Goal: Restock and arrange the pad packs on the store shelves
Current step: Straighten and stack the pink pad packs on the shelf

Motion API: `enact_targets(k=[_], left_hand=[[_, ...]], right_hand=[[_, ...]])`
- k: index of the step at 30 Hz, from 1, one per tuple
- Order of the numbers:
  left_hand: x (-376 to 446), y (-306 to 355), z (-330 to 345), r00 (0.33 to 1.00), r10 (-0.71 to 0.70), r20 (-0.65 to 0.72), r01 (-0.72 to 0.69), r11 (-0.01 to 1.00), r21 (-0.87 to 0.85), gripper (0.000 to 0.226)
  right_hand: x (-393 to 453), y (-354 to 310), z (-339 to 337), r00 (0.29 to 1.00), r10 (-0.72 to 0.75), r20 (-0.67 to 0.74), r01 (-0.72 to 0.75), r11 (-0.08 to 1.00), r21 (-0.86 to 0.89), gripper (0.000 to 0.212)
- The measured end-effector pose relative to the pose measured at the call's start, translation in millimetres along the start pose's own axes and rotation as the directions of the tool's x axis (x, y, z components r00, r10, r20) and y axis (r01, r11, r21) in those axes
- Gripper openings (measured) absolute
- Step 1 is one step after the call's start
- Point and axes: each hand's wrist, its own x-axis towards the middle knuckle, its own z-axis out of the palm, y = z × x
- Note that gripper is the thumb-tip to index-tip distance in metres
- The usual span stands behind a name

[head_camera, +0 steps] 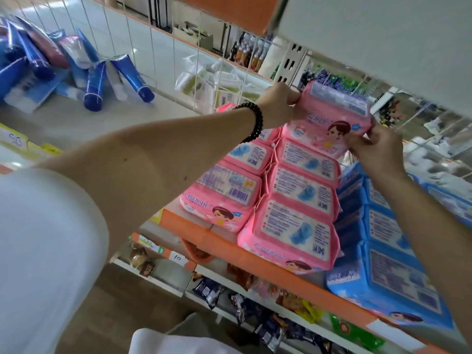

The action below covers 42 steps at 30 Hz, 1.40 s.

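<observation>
On the orange-edged shelf [255, 254] your left hand [277, 108] and right hand [375, 146] grip a pink pad pack [332, 116] atop the pink stack [298, 200]. Set crooked, it could slide off and topple the column.

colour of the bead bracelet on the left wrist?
Black: the round-bead bracelet on the left wrist shows clearly in the head view.

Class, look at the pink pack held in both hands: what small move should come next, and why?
Probably lower the pink plastic pad pack onto the taller pink stack beneath it. The left hand and right hand grip its ends just above that stack, under the white upper shelf.
</observation>
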Motion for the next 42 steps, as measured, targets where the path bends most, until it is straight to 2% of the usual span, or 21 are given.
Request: enact_targets(k=[5, 7, 10, 13, 15, 16, 19, 23, 30, 34, 38, 42], left_hand=[[-2, -1, 4, 1.000, 0.007, -0.012, -0.007, 1.000, -0.001, 0.023], [-8, 1, 2, 1.000, 0.001, -0.018, -0.001, 1.000, 0.009, 0.022], [-18, 7, 3, 1.000, -0.001, -0.031, 0.003, 0.999, 0.054, 0.026], [-44, 20, 7, 0.991, 0.035, -0.128, -0.017, 0.990, 0.143, 0.043], [-63, 27, 7, 0.969, 0.138, -0.205, -0.081, 0.961, 0.264, 0.051], [-73, 31, 8, 0.964, 0.172, -0.202, -0.095, 0.935, 0.341, 0.053], [-100, 41, 15, 0.967, 0.229, -0.115, -0.132, 0.830, 0.543, 0.067], [-141, 56, 34, 0.970, 0.235, -0.068, -0.135, 0.744, 0.654, 0.080], [-222, 108, 86, 0.942, 0.320, -0.096, -0.149, 0.659, 0.737, 0.081], [-253, 152, 123, 0.912, 0.390, -0.123, -0.182, 0.656, 0.732, 0.078], [-278, 182, 155, 0.887, 0.452, -0.095, -0.230, 0.611, 0.758, 0.074], [-294, 211, 171, 0.876, 0.479, -0.055, -0.259, 0.562, 0.785, 0.073]], right_hand=[[-3, -6, 0, 0.999, 0.047, 0.027, -0.048, 0.999, 0.009, 0.012], [-4, -8, -1, 0.998, 0.026, 0.054, -0.024, 0.999, -0.033, 0.011], [-14, -14, -6, 0.997, 0.033, 0.072, -0.026, 0.996, -0.084, 0.029], [-36, -24, -14, 0.998, 0.057, 0.029, -0.055, 0.996, -0.073, 0.027], [-50, -25, -17, 0.999, -0.044, -0.007, 0.043, 0.996, -0.082, 0.023], [-57, -26, -20, 0.992, -0.125, -0.014, 0.123, 0.987, -0.098, 0.026], [-73, -21, -29, 0.938, -0.342, 0.053, 0.346, 0.915, -0.208, 0.067], [-102, -7, -48, 0.914, -0.353, 0.202, 0.401, 0.863, -0.308, 0.090], [-164, 23, -122, 0.818, -0.505, 0.276, 0.573, 0.759, -0.308, 0.083], [-193, 39, -167, 0.779, -0.567, 0.266, 0.626, 0.728, -0.280, 0.081], [-217, 57, -201, 0.766, -0.609, 0.207, 0.642, 0.707, -0.296, 0.081], [-236, 67, -233, 0.779, -0.579, 0.241, 0.627, 0.711, -0.319, 0.085]])
